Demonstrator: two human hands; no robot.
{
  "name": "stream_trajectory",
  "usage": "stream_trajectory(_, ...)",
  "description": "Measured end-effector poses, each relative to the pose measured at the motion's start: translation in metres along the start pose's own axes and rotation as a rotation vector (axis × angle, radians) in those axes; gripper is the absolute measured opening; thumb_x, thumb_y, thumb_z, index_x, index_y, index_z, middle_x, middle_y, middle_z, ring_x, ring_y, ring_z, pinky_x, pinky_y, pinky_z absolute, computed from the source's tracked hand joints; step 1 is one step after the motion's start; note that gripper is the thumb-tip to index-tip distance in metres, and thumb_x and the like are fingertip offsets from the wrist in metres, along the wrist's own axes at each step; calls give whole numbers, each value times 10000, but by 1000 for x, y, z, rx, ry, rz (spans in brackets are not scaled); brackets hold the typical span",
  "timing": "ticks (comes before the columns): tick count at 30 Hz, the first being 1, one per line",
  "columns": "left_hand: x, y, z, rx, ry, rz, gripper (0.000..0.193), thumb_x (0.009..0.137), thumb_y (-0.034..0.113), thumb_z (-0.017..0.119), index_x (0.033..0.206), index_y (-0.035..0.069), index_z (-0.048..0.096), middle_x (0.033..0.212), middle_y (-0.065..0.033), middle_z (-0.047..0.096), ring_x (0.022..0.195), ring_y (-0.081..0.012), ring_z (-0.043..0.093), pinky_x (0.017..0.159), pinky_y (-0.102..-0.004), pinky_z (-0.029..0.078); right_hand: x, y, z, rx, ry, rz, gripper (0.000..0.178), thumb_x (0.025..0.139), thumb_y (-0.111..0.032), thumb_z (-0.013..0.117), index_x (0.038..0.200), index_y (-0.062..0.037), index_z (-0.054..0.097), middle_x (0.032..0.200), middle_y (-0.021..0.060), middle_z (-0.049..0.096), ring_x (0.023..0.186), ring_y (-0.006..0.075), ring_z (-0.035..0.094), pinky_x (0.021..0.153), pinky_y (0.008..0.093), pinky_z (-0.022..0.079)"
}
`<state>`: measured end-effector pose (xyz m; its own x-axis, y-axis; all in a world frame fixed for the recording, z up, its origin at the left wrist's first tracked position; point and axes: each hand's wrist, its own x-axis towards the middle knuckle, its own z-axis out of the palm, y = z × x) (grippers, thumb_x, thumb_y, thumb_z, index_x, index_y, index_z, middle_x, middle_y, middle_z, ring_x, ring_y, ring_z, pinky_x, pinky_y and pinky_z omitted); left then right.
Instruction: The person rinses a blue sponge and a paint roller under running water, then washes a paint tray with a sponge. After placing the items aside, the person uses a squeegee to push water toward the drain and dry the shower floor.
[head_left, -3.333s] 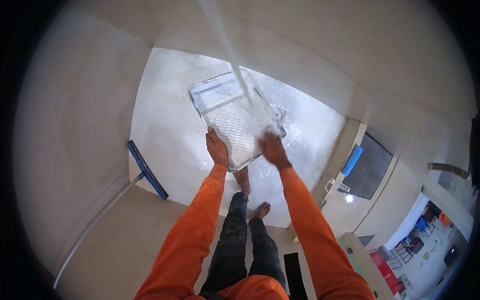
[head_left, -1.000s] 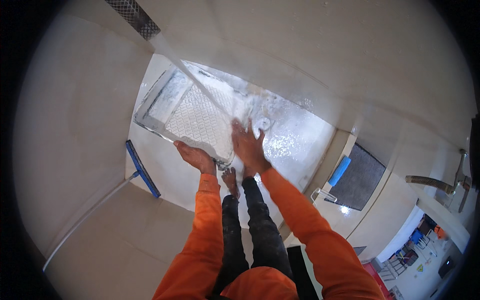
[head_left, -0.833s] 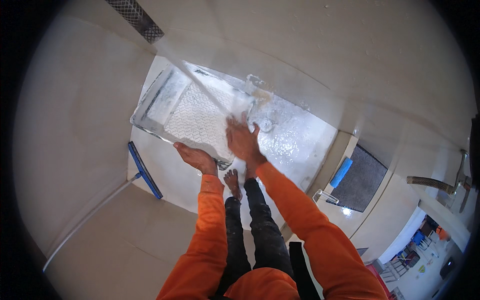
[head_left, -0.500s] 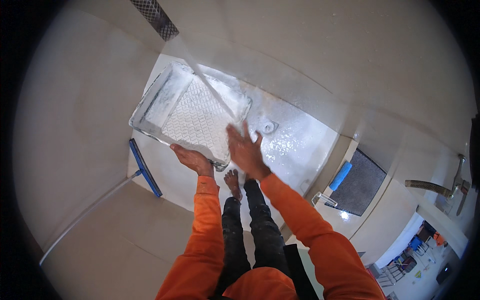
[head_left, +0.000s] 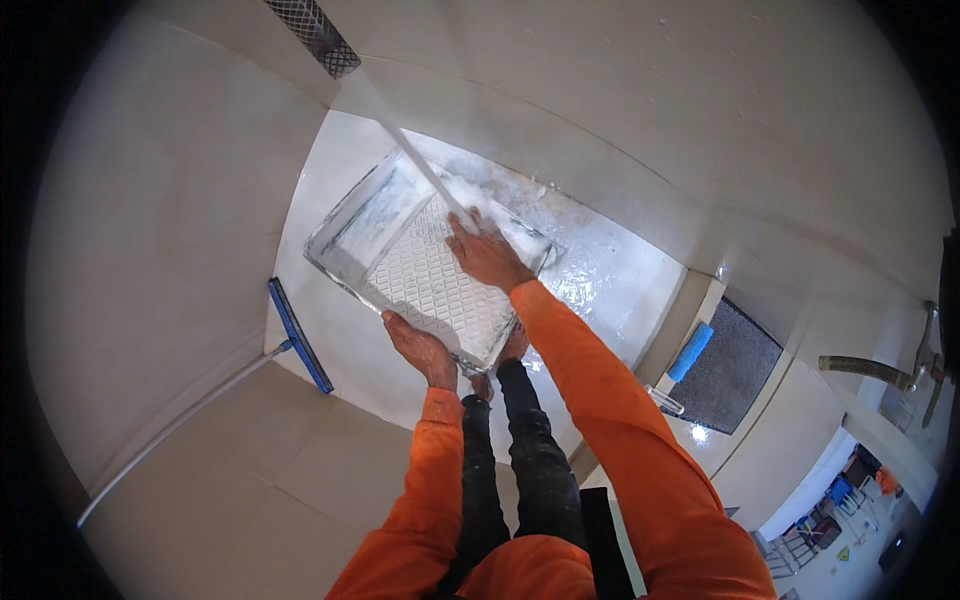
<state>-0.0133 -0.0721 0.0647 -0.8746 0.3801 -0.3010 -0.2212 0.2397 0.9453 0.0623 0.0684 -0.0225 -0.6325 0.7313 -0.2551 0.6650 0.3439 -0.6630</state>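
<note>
Paint tray [head_left: 420, 268]: whitish, held in front of the person above a wet white floor [head_left: 345, 160], water stream [head_left: 412, 150] falling into it.
Right hand [head_left: 490, 257]: open, fingers spread over the tray's ribbed slope where the stream lands, gripping nothing; whether every fingertip touches, I cannot tell.
Left hand [head_left: 422, 350]: partly closed on the tray's near left edge, holding it, some fingers hidden.
Blue roller [head_left: 691, 352]: beside the dark mat [head_left: 728, 365].

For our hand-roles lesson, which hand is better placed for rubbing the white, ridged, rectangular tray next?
Right, probably. The right hand is spread over the white, ridged, rectangular tray, where the narrow water stream lands. The left hand holds the tray's edge, so moving it could cost support.
</note>
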Motion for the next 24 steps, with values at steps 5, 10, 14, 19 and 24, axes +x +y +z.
stream_trajectory(5, 11, -9, -15, -8, -12, -111, 637, 1061, 473, 315, 1253, -107, 496, 1241, -187, 561, 1147, -274, 516, 1037, -355, 366, -19, 24, -4, 98, -100, 36, 564, 998, -353, 455, 1409, 32, 419, 1503, 214, 384, 1351, 454, 386, 1135, 477, 310)
stream_trajectory(10, 23, -33, -35, 153, -61, -167, 650, 1060, 470, 323, 1309, -109, 485, 1279, -187, 568, 1193, -274, 514, 1056, -338, 359, -111, 42, 14, 77, -26, -161, 557, 985, -312, 487, 1393, 62, 424, 1448, 288, 414, 1307, 467, 435, 1099, 493, 360)
stream_trajectory(14, 8, -44, -46, 64, -214, -375, 669, 1060, 461, 324, 1388, -113, 425, 1371, -212, 525, 1276, -285, 479, 1093, -329, 331, -107, 67, 3, 8, -53, -24, 580, 986, -328, 474, 1396, 77, 413, 1458, 286, 404, 1369, 435, 377, 1137, 490, 312)
stream_trajectory(19, -24, -52, -40, 182, -394, -352, 696, 1048, 487, 329, 1388, -113, 425, 1344, -170, 537, 1229, -257, 501, 1068, -339, 351, -68, 65, 24, -97, -99, 268, 582, 998, -374, 385, 1389, 53, 447, 1488, 259, 383, 1392, 427, 345, 1158, 570, 214)
stream_trajectory(24, -37, -50, -34, 215, -348, -276, 675, 1062, 453, 317, 1382, -131, 424, 1350, -213, 536, 1257, -271, 483, 1094, -329, 326, -34, 19, 21, -256, -384, 377, 541, 984, -345, 372, 1407, -19, 460, 1532, 182, 359, 1402, 401, 346, 1132, 671, 149)
